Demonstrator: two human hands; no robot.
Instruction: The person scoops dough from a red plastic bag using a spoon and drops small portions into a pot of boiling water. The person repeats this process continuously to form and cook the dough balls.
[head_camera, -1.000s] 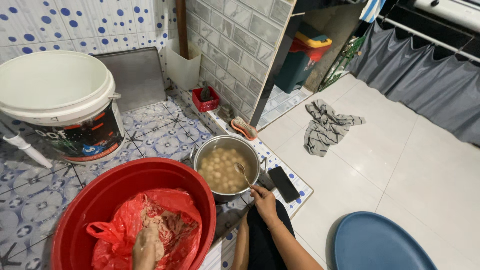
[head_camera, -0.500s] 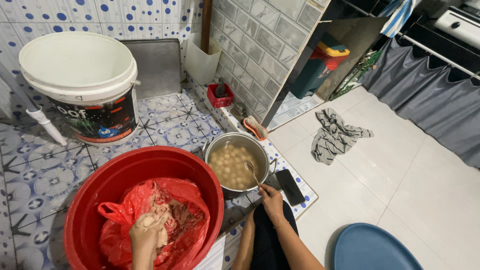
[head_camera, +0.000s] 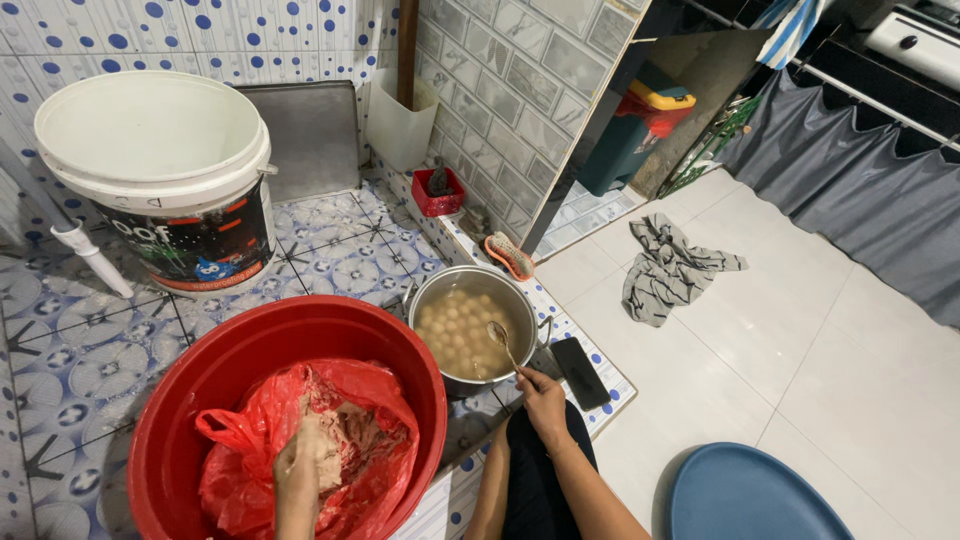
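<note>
The red basin (head_camera: 200, 400) stands on the patterned tile floor (head_camera: 90, 340), directly in front of the person. It appears to be rigid plastic and is best gripped at the rim. It holds a red plastic bag (head_camera: 370, 420), thin and limp, which offers no firm hold except at its gathered edges.

Inside the bag lies a mass of pale paste (head_camera: 345, 445). It looks soft, wet and sticky; it likely clings to skin and deforms under any grip, so a portion is best pinched off by squeezing. The left hand (head_camera: 300, 465) is in the bag, its fingers closed around a lump of this paste.

The metal pot (head_camera: 430, 300) stands touching or just beside the basin's right rim. It contains cloudy liquid and many pale balls (head_camera: 450, 325), which appear soft and fragile. With liquid in it, the pot is probably heavy and liable to slosh; both side handles are advisable.

The right hand (head_camera: 543, 400) grips the handle end of a metal spoon (head_camera: 500, 338), fingers closed on it. The spoon bowl hangs over the pot. The spoon is stiff, light and possibly slippery when wet.

A dark phone (head_camera: 580, 372) lies on the tiled ledge, just beside the pot.
</note>
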